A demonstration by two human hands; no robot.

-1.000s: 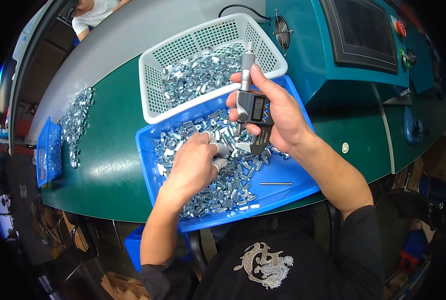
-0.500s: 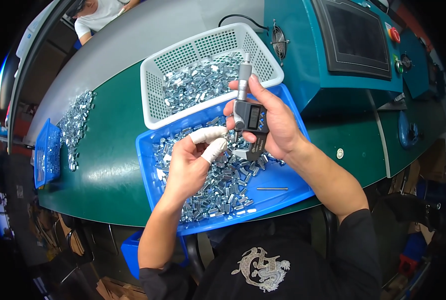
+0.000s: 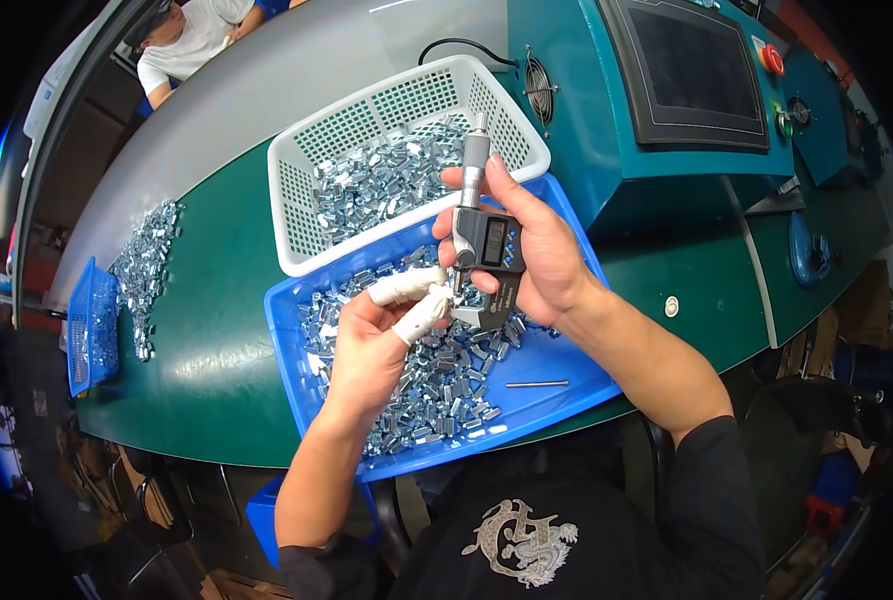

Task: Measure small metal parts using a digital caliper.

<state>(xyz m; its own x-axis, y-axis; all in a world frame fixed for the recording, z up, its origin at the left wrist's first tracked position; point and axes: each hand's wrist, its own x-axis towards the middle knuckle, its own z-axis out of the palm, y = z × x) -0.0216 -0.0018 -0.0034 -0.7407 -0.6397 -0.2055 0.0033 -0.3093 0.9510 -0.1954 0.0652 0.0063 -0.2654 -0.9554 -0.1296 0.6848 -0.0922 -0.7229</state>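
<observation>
My right hand point(image 3: 547, 255) is wrapped round a digital micrometer point(image 3: 494, 240), its silver thimble pointing up and away from me. White finger cots cover the thumb and a finger of my left hand point(image 3: 372, 345). Those fingertips are pinched together at the micrometer's measuring gap, on a small shiny metal part point(image 3: 454, 289) that they mostly hide. Below both hands is a blue tray point(image 3: 582, 350) holding many short, hex-shaped metal pieces point(image 3: 437, 390). A thin metal pin point(image 3: 538, 384) lies on the tray's bare right side.
Behind the tray, a white perforated basket point(image 3: 292, 215) holds more pieces. At left, a loose pile point(image 3: 147, 270) lies beside a small blue basket point(image 3: 80, 330). A teal machine point(image 3: 607, 190) with a screen stands at right. A small pale ring point(image 3: 672, 306) lies on the green tabletop. Another person point(image 3: 192, 40) sits far left.
The view has shifted slightly, so the baskets and machine sit a little differently. Both hands stay together at the micrometer, and my left fingertips have closed in nearer its gap.
</observation>
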